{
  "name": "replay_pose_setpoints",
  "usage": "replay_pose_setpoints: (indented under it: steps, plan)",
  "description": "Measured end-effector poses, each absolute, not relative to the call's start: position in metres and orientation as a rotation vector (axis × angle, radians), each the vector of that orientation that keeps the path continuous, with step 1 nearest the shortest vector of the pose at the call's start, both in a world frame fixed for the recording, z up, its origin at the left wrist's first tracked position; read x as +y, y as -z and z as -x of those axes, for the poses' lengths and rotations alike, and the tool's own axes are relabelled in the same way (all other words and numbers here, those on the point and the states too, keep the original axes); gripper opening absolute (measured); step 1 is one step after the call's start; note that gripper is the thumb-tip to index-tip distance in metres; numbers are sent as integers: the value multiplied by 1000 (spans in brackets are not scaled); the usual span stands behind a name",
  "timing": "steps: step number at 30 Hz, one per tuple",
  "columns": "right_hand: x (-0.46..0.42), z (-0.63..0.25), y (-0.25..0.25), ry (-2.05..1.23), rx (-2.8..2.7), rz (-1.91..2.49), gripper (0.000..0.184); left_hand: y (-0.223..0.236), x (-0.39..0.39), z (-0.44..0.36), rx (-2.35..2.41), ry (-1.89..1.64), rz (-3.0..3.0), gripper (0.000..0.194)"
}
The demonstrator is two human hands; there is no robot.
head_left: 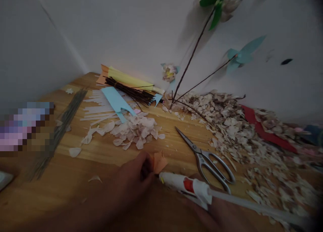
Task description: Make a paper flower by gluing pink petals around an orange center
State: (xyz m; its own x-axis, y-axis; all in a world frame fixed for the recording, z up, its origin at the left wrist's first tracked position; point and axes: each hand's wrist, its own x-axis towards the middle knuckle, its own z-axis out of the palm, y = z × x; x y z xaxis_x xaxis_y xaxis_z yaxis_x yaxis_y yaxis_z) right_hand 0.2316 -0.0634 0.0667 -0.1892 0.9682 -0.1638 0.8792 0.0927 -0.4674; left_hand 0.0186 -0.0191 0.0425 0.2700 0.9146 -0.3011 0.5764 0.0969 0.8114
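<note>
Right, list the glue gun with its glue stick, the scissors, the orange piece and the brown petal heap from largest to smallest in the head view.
1. Brown petal heap
2. Glue gun with its glue stick, perhaps enlarged by nearness
3. Scissors
4. Orange piece, beside the left hand

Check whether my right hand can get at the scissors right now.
Probably not without putting down the glue gun: your right hand holds it, though the scissors lie close by.

On my feed, the table point(63, 181) bears scissors point(200, 154) right of centre, behind the glue gun point(185, 184). Flakes point(233, 134) spread along the right; petals point(138, 127) lie at centre, stems point(132, 91) behind them, wires point(64, 126) to their left.
</note>
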Motion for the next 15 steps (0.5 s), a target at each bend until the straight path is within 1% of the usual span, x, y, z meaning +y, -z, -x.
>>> replay_pose_setpoints:
  steps: [4, 11, 15]
  plan:
    - [-63, -234, -61, -763, -2220, 1884, 40, -41, -20, -19, 1407, -457, -1587, 4]
    - [-60, -228, -68, -786, -2200, 1932, 37, -43, -20, -18, 1424, -444, -1592, 6]
    - [-59, -227, -71, -744, -2181, 1894, 31, -42, -19, -18, 1414, -449, -1593, 7]
